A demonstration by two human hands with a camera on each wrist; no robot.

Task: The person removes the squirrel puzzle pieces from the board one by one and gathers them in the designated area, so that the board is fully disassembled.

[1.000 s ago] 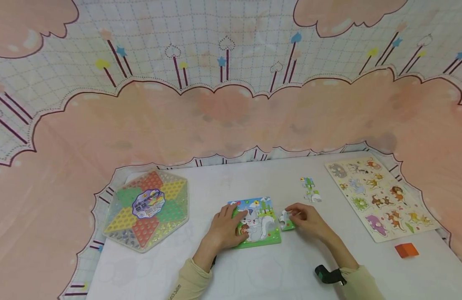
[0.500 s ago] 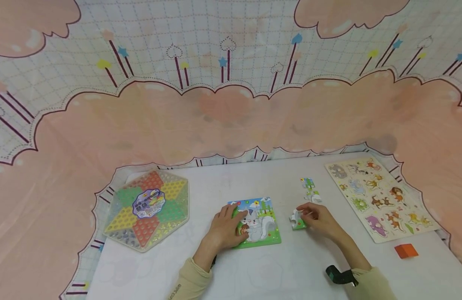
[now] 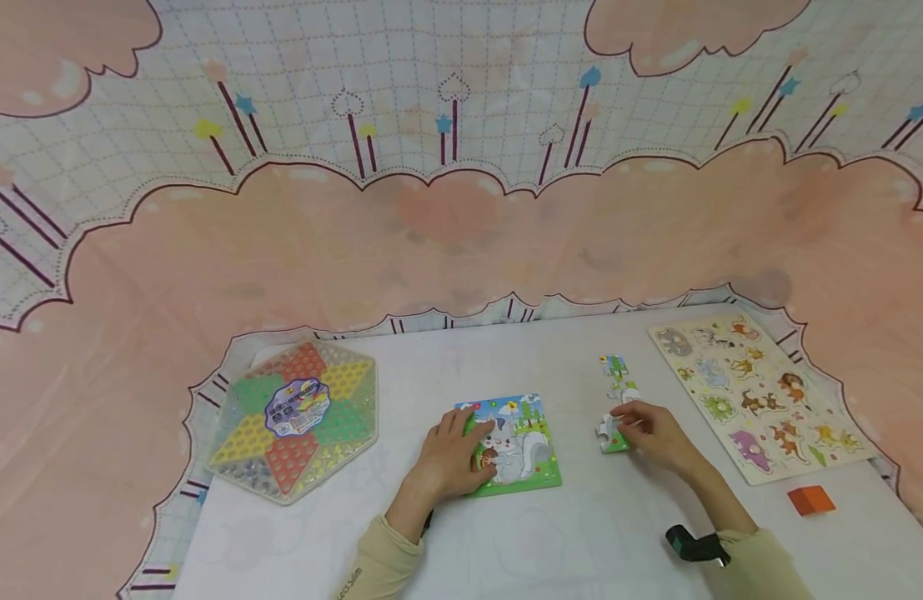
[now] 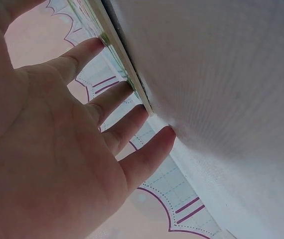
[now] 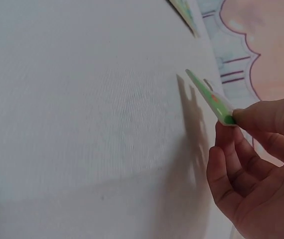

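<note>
Here, right hand (image 3: 659,435) pinching jigsaw piece (image 3: 614,439), left hand (image 3: 449,458) spread against squirrel puzzle (image 3: 531,457)

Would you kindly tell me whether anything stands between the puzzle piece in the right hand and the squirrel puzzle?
Nothing visible does: in the head view only white tabletop shows between the puzzle piece pinched by the right hand and the squirrel puzzle. The left hand is at the puzzle's left side, away from that gap.
</note>
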